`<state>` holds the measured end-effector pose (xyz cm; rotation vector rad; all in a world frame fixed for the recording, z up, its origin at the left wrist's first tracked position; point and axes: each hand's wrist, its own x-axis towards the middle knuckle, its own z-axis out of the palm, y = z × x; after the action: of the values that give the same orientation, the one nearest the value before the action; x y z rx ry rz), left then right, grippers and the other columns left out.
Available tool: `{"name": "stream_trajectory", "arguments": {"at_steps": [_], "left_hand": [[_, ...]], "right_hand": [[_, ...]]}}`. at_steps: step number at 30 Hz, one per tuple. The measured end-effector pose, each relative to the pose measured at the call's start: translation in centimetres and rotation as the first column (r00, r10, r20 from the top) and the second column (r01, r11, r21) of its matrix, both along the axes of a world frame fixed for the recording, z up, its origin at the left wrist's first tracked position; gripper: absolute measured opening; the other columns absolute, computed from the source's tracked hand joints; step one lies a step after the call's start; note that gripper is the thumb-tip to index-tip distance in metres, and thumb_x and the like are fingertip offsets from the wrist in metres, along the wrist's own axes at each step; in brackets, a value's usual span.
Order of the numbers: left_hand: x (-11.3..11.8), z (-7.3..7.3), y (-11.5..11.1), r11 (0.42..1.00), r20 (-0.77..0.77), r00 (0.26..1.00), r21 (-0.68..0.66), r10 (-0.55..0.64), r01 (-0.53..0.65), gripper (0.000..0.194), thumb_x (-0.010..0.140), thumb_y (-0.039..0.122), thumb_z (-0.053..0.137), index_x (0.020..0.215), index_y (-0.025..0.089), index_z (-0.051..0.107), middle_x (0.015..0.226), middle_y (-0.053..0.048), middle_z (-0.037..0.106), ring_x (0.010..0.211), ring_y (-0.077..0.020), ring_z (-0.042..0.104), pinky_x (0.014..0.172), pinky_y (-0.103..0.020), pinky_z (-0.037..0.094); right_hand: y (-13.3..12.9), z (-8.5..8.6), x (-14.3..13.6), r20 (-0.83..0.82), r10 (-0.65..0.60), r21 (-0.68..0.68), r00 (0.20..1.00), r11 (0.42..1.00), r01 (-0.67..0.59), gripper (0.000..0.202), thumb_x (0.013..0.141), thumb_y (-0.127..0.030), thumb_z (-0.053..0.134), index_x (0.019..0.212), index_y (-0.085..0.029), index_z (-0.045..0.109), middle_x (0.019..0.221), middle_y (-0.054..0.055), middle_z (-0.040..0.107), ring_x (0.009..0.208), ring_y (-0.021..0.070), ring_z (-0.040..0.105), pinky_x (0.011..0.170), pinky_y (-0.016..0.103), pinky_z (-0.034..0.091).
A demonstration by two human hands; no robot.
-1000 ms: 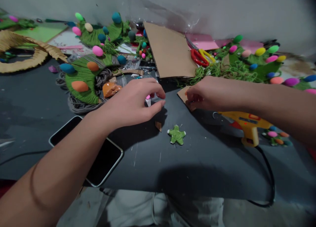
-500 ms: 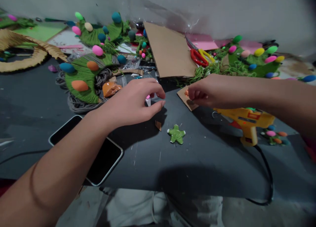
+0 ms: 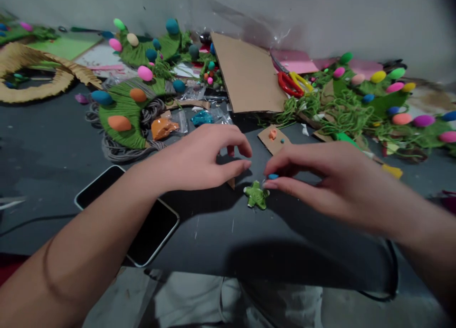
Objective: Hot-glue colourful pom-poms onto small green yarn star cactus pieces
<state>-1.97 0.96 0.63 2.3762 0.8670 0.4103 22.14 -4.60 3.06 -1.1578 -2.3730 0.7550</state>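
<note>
A small blue piece point(image 3: 273, 176), perhaps clay, is pinched between the thumb and forefinger of my right hand point(image 3: 313, 176). Just to its left, a green yarn-wrapped star point(image 3: 256, 196) with white tips lies flat on the dark table point(image 3: 213, 233). My left hand point(image 3: 203, 157) hovers left of the star, fingers curved and apart, with nothing seen between them. Beyond my right fingertips sits a small cardboard piece point(image 3: 268, 139) bearing an orange lump point(image 3: 272, 134) and a tiny teal bit. Another cardboard scrap is partly hidden below my left thumb.
A phone point(image 3: 156, 230) lies under my left forearm. Red-and-yellow-handled scissors point(image 3: 290, 84) rest by a cardboard sheet point(image 3: 245, 76). Green yarn crescents point(image 3: 123, 109) with colored balls lie at left and right. My right arm covers most of a yellow glue gun point(image 3: 392, 170).
My right hand has come back from the small cardboard piece toward the star, now with the blue piece in its fingertips. My left hand has shifted slightly right and down.
</note>
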Motion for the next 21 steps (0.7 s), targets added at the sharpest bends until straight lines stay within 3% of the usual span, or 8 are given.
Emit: {"name": "stream_trajectory", "arguments": {"at_steps": [2, 5, 9, 11, 13, 16, 21], "left_hand": [[0.4, 0.0, -0.6, 0.997, -0.038, 0.999, -0.071, -0.034, 0.031, 0.016, 0.092, 0.028, 0.063, 0.101, 0.019, 0.073, 0.098, -0.002, 0.072, 0.090, -0.0172, 0.063, 0.079, -0.029, 0.044], [1.0, 0.0, -1.7, 0.984, -0.076, 0.994, -0.167, -0.073, 0.060, 0.017, 0.092, 0.025, 0.061, 0.105, 0.019, 0.072, 0.099, -0.001, 0.070, 0.090, -0.0157, 0.062, 0.077, -0.029, 0.044], [1.6, -0.1, -2.7, 0.971, -0.080, 0.993, -0.230, -0.089, 0.069, 0.010, 0.093, 0.025, 0.060, 0.096, 0.020, 0.069, 0.092, 0.002, 0.068, 0.085, -0.0136, 0.060, 0.072, -0.027, 0.042], [1.7, -0.2, -2.9, 0.973, -0.061, 0.997, -0.228, -0.046, 0.031, 0.008, 0.092, 0.027, 0.062, 0.091, 0.020, 0.066, 0.086, 0.003, 0.067, 0.080, -0.0122, 0.059, 0.068, -0.026, 0.042], [1.8, -0.2, -3.0, 0.977, -0.027, 1.000, -0.215, -0.003, -0.002, 0.009, 0.089, 0.028, 0.066, 0.087, 0.020, 0.063, 0.083, 0.004, 0.065, 0.075, -0.0108, 0.057, 0.064, -0.025, 0.041], [1.8, -0.3, -2.8, 0.976, 0.026, 0.999, -0.218, 0.026, -0.020, 0.009, 0.087, 0.028, 0.069, 0.089, 0.021, 0.064, 0.085, 0.004, 0.067, 0.073, -0.0097, 0.059, 0.064, -0.023, 0.044], [1.9, -0.1, -2.6, 0.960, 0.064, 0.997, -0.278, 0.049, -0.030, 0.019, 0.086, 0.037, 0.075, 0.095, 0.022, 0.068, 0.092, 0.002, 0.071, 0.076, -0.0112, 0.063, 0.062, -0.022, 0.051]], "right_hand": [[-0.9, -1.7, 0.0, -0.082, -0.060, -0.064, 0.995, 0.996, 0.054, 0.015, 0.097, -0.029, 0.066, 0.110, -0.026, 0.072, 0.097, -0.002, 0.077, 0.078, 0.0123, 0.070, 0.070, 0.024, 0.053], [-1.3, -3.6, 0.4, -0.253, -0.163, -0.279, 0.954, 0.956, 0.089, 0.022, 0.101, -0.030, 0.061, 0.121, -0.027, 0.070, 0.100, -0.001, 0.077, 0.083, 0.0118, 0.072, 0.076, 0.022, 0.057], [-1.5, -4.4, 0.8, -0.395, -0.312, -0.490, 0.864, 0.867, 0.089, 0.021, 0.101, -0.038, 0.062, 0.095, -0.023, 0.076, 0.074, -0.002, 0.072, 0.065, 0.0078, 0.066, 0.063, 0.017, 0.055], [-1.7, -4.5, 0.8, -0.424, -0.366, -0.533, 0.828, 0.840, 0.099, 0.017, 0.097, -0.038, 0.068, 0.093, -0.024, 0.078, 0.073, -0.002, 0.072, 0.064, 0.0067, 0.065, 0.062, 0.014, 0.055], [-1.9, -4.7, 0.7, -0.461, -0.415, -0.587, 0.784, 0.806, 0.081, 0.012, 0.094, -0.035, 0.073, 0.102, -0.028, 0.078, 0.085, -0.002, 0.076, 0.072, 0.0072, 0.070, 0.070, 0.015, 0.059], [-2.0, -5.0, 0.5, -0.504, -0.464, -0.646, 0.729, 0.762, 0.038, 0.020, 0.090, -0.030, 0.078, 0.110, -0.029, 0.076, 0.100, -0.001, 0.079, 0.080, 0.0084, 0.074, 0.078, 0.018, 0.062], [-2.0, -4.7, 0.0, -0.518, -0.532, -0.580, 0.670, 0.794, 0.182, 0.019, 0.075, -0.026, 0.090, 0.087, -0.023, 0.076, 0.077, -0.003, 0.076, 0.066, 0.0082, 0.071, 0.064, 0.015, 0.060]]}}
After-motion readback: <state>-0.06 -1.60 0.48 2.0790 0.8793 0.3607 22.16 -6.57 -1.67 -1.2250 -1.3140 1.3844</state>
